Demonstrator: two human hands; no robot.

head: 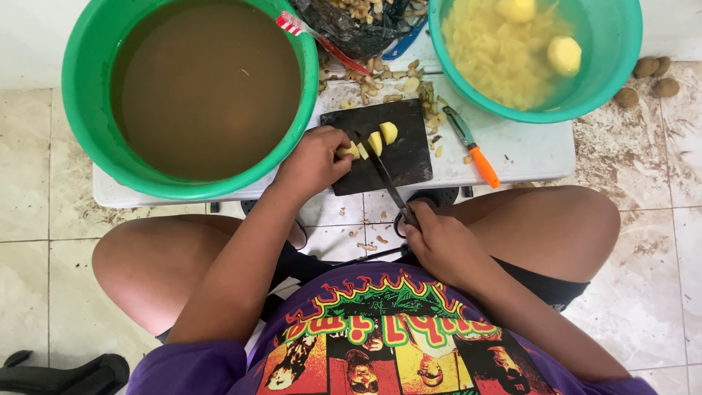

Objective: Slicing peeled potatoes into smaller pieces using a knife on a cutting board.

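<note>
Head view: a low white table [526,150] is seen from above, with a seated person's bare knees on either side of it. On a small black cutting board [409,157] peeled potato pieces [382,137] are lying, pale yellow. The left hand [313,162] is curled over the piece nearest the board's left edge and presses it down with the fingertips. The right hand [442,245] is closed around the handle of a knife [386,175], whose dark blade is laid across the board, its tip among the pieces.

At upper left a large green basin [77,110] is filled nearly to the rim with murky brown water. At upper right a smaller teal basin [621,44] is filled with clear water, in which many cut potato strips and two whole peeled potatoes [564,55] are held. Between the basins a black plastic bag [344,29] is packed with peelings, and more scraps are scattered below it. An orange-handled peeler [474,150] is lying just right of the board. Unpeeled potatoes [647,77] are lying on the tiled floor at right.
</note>
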